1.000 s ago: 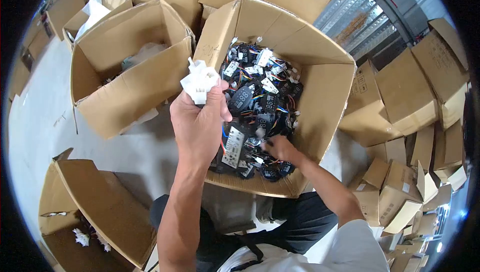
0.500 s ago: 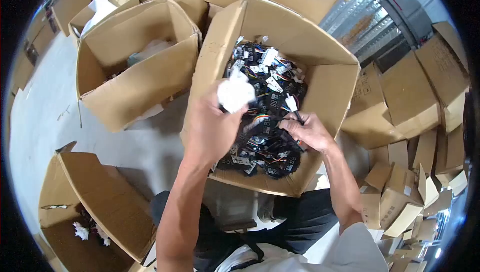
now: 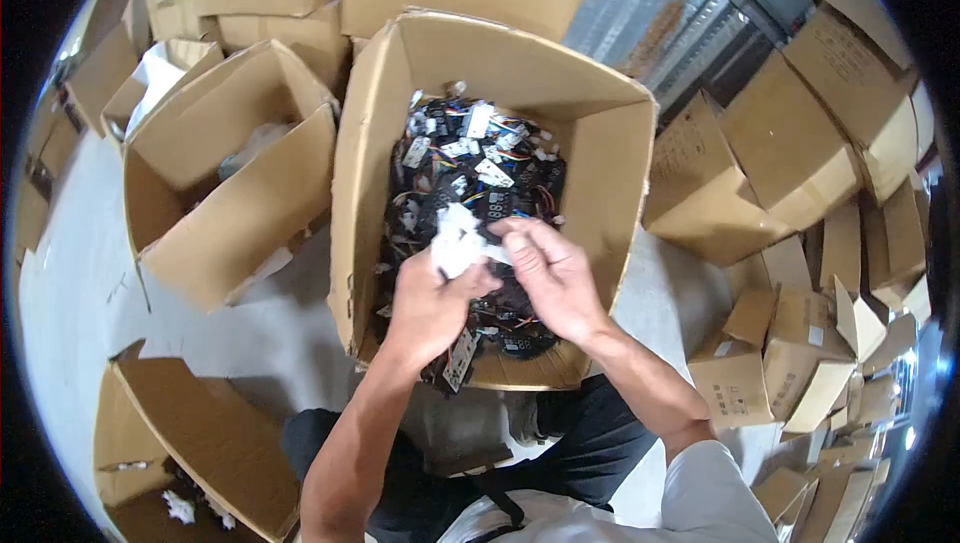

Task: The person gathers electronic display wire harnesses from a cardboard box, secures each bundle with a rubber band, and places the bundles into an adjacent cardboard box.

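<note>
My left hand (image 3: 432,298) is closed round a ragged white clump (image 3: 457,241), perhaps small connectors; its exact kind is hard to make out. Close on its right, my right hand (image 3: 552,278) has thumb and fingers pinched together. A small white bit shows by its fingertips, too blurred to name. Both hands are over a big open cardboard box (image 3: 612,178). Inside it lies a heap of black display boards (image 3: 497,205) with printed digits, coloured wires and white connectors. A white-faced board (image 3: 461,358) leans near the box's front edge, below my left hand.
On the left stands another open carton (image 3: 235,233) with plastic wrap in it. A third box (image 3: 200,423) at lower left holds white pieces (image 3: 180,506). Cartons are piled behind and on the right (image 3: 790,133). My legs (image 3: 590,443) are at the near side.
My hands have come together over the box. The right hand has moved left toward the white clump; the white connector on a black lead no longer shows clearly there. The view has shifted.
</note>
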`<state>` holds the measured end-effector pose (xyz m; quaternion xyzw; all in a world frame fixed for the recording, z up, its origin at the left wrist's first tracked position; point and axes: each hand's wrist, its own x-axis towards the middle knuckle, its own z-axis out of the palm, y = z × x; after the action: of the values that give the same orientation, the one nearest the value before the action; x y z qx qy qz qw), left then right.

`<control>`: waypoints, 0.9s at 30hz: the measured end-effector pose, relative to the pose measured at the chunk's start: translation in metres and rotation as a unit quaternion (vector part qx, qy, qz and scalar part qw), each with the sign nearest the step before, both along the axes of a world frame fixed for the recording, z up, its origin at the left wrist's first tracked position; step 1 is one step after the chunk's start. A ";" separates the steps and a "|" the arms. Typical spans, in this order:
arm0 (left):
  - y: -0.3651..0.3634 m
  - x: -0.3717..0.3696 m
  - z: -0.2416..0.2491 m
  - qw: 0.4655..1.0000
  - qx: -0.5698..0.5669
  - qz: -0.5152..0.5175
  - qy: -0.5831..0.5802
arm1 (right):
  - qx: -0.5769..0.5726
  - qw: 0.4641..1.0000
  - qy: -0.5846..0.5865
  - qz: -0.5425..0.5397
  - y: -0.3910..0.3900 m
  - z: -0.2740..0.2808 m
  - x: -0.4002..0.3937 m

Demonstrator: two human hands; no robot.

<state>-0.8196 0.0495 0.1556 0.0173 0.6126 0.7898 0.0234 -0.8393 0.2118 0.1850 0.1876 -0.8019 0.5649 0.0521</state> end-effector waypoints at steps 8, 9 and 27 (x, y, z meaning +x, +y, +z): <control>-0.004 0.000 0.016 0.993 0.106 0.021 -0.042 | -0.138 0.981 -0.097 -0.100 0.020 0.030 -0.018; 0.001 0.002 0.016 0.991 0.127 0.010 -0.040 | -0.152 0.982 -0.096 -0.051 0.006 0.021 -0.004; -0.015 0.006 0.035 0.984 -0.017 0.176 -0.031 | 0.139 0.932 -0.176 -0.286 0.109 -0.150 -0.168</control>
<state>-0.8141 0.0344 0.1908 -0.1158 0.6185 0.7711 -0.0972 -1.0077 0.3209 0.0352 -0.1467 -0.8886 0.4325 0.0431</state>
